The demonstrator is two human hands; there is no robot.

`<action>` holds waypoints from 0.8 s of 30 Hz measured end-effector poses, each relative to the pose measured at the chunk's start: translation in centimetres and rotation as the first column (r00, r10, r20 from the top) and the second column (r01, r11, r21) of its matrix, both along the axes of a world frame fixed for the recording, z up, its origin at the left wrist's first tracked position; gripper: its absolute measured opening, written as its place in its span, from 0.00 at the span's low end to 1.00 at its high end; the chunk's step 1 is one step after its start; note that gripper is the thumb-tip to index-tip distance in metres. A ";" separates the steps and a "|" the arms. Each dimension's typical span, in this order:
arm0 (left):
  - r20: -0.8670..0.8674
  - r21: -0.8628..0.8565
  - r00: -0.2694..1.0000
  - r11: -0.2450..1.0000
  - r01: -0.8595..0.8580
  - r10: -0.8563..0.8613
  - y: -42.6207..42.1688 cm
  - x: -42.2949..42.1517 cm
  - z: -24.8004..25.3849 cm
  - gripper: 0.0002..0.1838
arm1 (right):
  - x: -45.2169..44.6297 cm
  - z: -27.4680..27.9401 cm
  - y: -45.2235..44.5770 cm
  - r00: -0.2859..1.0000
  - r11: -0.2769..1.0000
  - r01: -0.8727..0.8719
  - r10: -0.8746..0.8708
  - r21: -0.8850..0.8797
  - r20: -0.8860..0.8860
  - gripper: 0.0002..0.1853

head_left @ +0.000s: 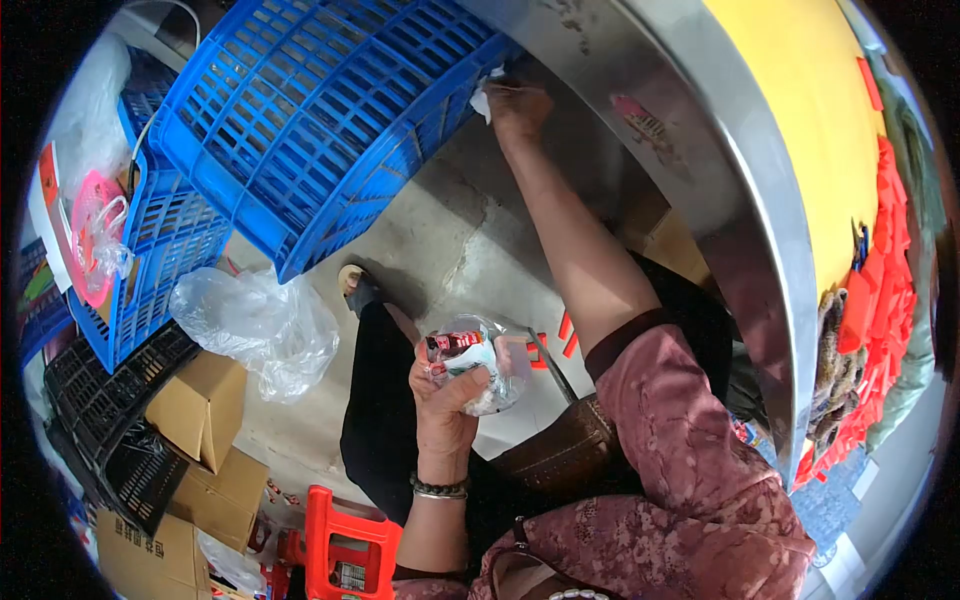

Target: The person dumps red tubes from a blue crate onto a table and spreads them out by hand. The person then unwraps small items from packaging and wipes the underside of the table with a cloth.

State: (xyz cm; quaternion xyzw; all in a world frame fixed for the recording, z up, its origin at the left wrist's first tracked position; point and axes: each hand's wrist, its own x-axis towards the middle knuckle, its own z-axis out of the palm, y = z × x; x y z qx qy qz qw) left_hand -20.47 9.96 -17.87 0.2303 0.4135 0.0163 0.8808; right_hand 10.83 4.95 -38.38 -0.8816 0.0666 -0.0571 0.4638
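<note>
My left hand [446,405], with a dark bead bracelet and a metal bangle at the wrist, is wrapped round a clear plastic cup [508,375]. Inside or against the cup show a dark red printed packet [456,345] and something white. My right hand [520,108] reaches far out, beside the end of a blue plastic basket [375,185]. Its fingers close on a white piece [482,103], thin like tissue or film; I cannot tell which. Part of that white piece lies against the basket's edge.
A metal-edged table [740,190] with a yellow top curves along the right, with red pieces [880,320] on it. Left are a crumpled clear plastic bag [262,325], cardboard boxes [205,405] and black crates [105,395]. A red stool [345,545] stands below.
</note>
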 end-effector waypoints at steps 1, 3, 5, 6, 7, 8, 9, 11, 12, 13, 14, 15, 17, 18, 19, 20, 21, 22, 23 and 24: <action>0.014 0.006 1.000 1.000 -0.011 0.011 -0.1 0.0 0.0 0.23 | -0.1 -1.4 -1.3 0.999 0.999 -0.028 0.026 0.045 0.035 0.12; 0.030 0.000 0.999 1.000 0.017 -0.017 -0.1 0.3 0.1 0.23 | -0.5 -1.4 -2.7 0.999 0.986 -0.035 0.035 0.166 0.002 0.12; 0.049 0.001 0.998 0.999 0.041 -0.041 0.0 0.5 0.2 0.23 | -1.7 -0.9 -3.7 0.990 0.948 0.022 0.023 0.318 -0.138 0.12; 0.060 0.006 0.997 0.999 0.047 -0.048 0.1 0.5 0.1 0.23 | -2.4 -0.3 -4.0 0.978 0.914 0.065 0.023 0.402 -0.209 0.12; 0.070 0.011 0.996 0.998 0.054 -0.055 0.1 0.4 0.0 0.23 | -3.0 0.4 -4.2 0.960 0.871 0.111 0.030 0.478 -0.278 0.12; 0.079 0.046 0.996 0.998 0.033 -0.036 0.0 0.3 -0.3 0.22 | -3.5 0.8 -4.6 0.958 0.852 0.108 0.048 0.513 -0.282 0.12; 0.077 0.055 0.997 0.998 0.019 -0.024 0.0 0.2 -0.4 0.22 | -3.9 1.3 -5.0 0.956 0.831 0.106 0.066 0.546 -0.286 0.13; 0.073 0.074 0.997 0.997 -0.009 0.004 -0.1 0.6 -0.2 0.22 | -4.5 1.8 -5.5 0.979 0.846 -0.010 0.117 0.534 -0.167 0.14; 0.066 0.073 0.998 0.997 -0.009 0.004 -0.2 0.4 -0.3 0.23 | -4.2 1.2 -6.0 0.971 0.819 -0.081 0.193 0.568 -0.139 0.15; 0.070 0.074 0.997 0.997 -0.022 0.017 -0.2 0.4 -0.3 0.23 | -3.6 0.5 -6.5 0.958 0.785 -0.151 0.267 0.600 -0.108 0.15; 0.073 0.075 0.997 0.997 -0.036 0.030 -0.2 0.4 -0.3 0.23 | -3.3 0.2 -6.4 0.959 0.737 -0.139 0.266 0.661 -0.095 0.16; 0.075 0.077 0.996 0.996 -0.048 0.043 -0.3 0.5 -0.4 0.23 | -2.9 -0.2 -6.3 0.961 0.685 -0.127 0.265 0.717 -0.084 0.16; 0.074 0.084 0.997 0.996 -0.040 0.033 -0.3 0.4 -0.5 0.24 | -2.8 -0.5 -5.0 0.978 0.507 -0.009 0.182 0.862 -0.097 0.16; 0.072 0.087 0.997 0.996 -0.035 0.029 -0.2 0.4 -0.6 0.24 | -2.8 -0.3 -4.4 0.981 0.400 0.018 0.170 0.917 -0.094 0.15; 0.066 0.082 0.997 0.996 -0.035 0.030 -0.3 0.4 -0.6 0.24 | -2.5 0.1 -3.9 0.976 0.279 -0.013 0.214 0.960 -0.049 0.15; 0.061 0.077 0.998 0.996 -0.035 0.031 -0.3 0.5 -0.5 0.24 | -2.3 -0.4 -3.6 0.978 0.273 -0.040 0.206 0.961 -0.018 0.14; 0.054 0.071 0.998 0.997 -0.035 0.031 -0.3 0.5 -0.5 0.24 | -1.9 -1.9 -3.5 0.980 0.267 -0.067 0.197 0.962 0.014 0.14; 0.049 0.064 0.999 0.998 -0.021 0.018 -0.3 0.5 -0.4 0.25 | -1.5 -3.5 -3.1 0.989 0.378 -0.085 0.143 0.922 0.033 0.14; 0.044 0.059 0.999 0.998 -0.007 0.005 -0.2 0.5 -0.4 0.25 | -1.2 -4.3 -2.6 0.994 0.485 -0.096 0.092 0.869 0.059 0.15; 0.037 0.054 0.999 0.999 0.005 -0.007 -0.2 0.5 -0.4 0.25 | -1.0 -5.1 -1.9 0.995 0.497 -0.094 0.079 0.863 0.063 0.15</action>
